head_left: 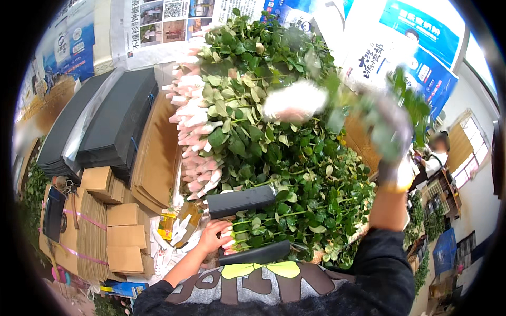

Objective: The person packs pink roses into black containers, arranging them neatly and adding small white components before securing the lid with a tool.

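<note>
My right hand [392, 131], in a grey glove and smeared by motion, is raised at the right with its fingers closed on a leafy rose stem. That rose's pale, blurred head [295, 102] points left above the pile. Low in the middle, my bare left hand [212, 237] curls against a few pinkish-white rose heads [229, 241], closed on them. These lie between a dark upper board [241, 200] and a dark lower board [258, 254]. A large pile of leafy roses [247, 131] fills the middle, with pale pink sleeved heads [192, 116] along its left side.
Stacks of dark grey boards [118, 121] stand at the left beside cardboard sheets [158, 152]. Bundled cardboard pieces [92, 237] carry a phone [53, 213] and scissors [72, 208]. A yellow packet [166, 226] lies left of my left hand. Another person [437, 152] is at the far right.
</note>
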The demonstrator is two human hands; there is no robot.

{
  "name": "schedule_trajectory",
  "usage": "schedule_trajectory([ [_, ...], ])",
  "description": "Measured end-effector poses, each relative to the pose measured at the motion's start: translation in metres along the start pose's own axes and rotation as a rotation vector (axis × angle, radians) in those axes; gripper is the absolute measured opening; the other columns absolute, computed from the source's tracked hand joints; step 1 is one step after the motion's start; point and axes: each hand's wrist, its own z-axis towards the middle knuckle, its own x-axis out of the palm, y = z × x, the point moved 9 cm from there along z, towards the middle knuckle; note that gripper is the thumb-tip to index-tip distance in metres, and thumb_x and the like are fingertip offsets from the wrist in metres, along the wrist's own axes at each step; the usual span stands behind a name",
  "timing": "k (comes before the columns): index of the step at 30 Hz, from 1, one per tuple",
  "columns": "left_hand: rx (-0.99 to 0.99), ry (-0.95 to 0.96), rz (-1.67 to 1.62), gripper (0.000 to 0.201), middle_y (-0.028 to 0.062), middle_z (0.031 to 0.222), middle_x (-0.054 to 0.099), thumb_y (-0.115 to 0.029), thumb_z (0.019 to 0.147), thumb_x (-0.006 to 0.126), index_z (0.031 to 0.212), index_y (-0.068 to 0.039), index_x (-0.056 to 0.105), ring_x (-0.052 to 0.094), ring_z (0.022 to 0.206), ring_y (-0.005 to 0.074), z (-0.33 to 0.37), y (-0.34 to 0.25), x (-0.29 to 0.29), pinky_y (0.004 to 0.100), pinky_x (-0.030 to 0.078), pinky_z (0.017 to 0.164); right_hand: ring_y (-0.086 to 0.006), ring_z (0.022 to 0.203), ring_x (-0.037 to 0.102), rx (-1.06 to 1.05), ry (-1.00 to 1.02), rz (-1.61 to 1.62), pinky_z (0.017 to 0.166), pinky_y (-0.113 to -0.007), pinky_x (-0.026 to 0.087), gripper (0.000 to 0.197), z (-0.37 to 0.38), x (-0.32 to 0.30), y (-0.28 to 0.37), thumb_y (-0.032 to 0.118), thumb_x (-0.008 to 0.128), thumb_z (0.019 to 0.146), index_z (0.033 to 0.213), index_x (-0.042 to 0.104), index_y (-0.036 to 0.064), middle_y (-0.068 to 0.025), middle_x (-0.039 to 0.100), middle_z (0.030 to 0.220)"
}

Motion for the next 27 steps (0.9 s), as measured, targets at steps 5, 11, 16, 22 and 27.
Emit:
schedule_trajectory([
  [5, -0.043, 0.022, 0.011, 0.048, 0.0092, 0.115, 0.063, -0.025, 0.068, 0.077, 0.113, -0.011, 0.065, 0.054, 0.109, 0.0296, 0.002, 0.004, 0.001, 0.0384, 0.042, 0.096, -0.0243, 0.103, 0.063, 0.023, 0.234, 0.118, 0.089, -0.035, 0.052, 0.034, -0.111, 0.1, 0.087, 0.014, 0.066, 0.081, 0.114, 0.065, 0.0138, -0.0123, 0.066, 0.112],
  [11, -0.124, 0.087, -0.028, 0.05, 0.0124, 0.115, 0.061, -0.02, 0.067, 0.076, 0.114, -0.008, 0.063, 0.054, 0.11, 0.0291, 0.004, 0.017, 0.008, 0.0384, 0.042, 0.096, -0.0284, 0.082, 0.065, 0.218, 0.42, 0.483, 0.069, -0.035, 0.054, 0.033, -0.148, 0.142, 0.088, -0.006, 0.056, 0.076, 0.102, 0.065, 0.0108, -0.0108, 0.067, 0.094],
  [16, -0.125, 0.036, -0.034, 0.049, 0.0135, 0.112, 0.061, -0.01, 0.064, 0.074, 0.112, -0.004, 0.063, 0.054, 0.106, 0.0295, 0.006, 0.021, 0.011, 0.0382, 0.044, 0.092, -0.032, 0.089, 0.066, 0.352, 1.173, 0.296, 0.074, -0.041, 0.053, 0.036, -0.218, 0.27, 0.116, 0.015, 0.057, 0.077, 0.112, 0.061, 0.0068, -0.0146, 0.068, 0.095],
  [22, -0.112, 0.097, 0.059, 0.05, 0.0126, 0.114, 0.061, -0.014, 0.064, 0.075, 0.112, -0.005, 0.063, 0.052, 0.109, 0.0304, 0.008, 0.012, 0.009, 0.0389, 0.041, 0.095, -0.0336, 0.082, 0.064, 0.118, 1.096, 0.364, 0.069, -0.043, 0.051, 0.023, -0.199, 0.279, 0.103, 0.014, 0.061, 0.064, 0.085, 0.069, 0.0099, -0.0133, 0.067, 0.086],
  [27, -0.187, 0.105, -0.03, 0.049, 0.0124, 0.112, 0.062, -0.015, 0.066, 0.075, 0.113, -0.008, 0.064, 0.055, 0.106, 0.0307, 0.007, 0.019, 0.013, 0.0395, 0.044, 0.091, -0.0345, 0.076, 0.065, 0.02, 0.759, 0.481, 0.069, -0.044, 0.052, 0.017, -0.162, 0.264, 0.113, 0.02, 0.061, 0.072, 0.083, 0.067, 0.0084, -0.0146, 0.066, 0.078],
])
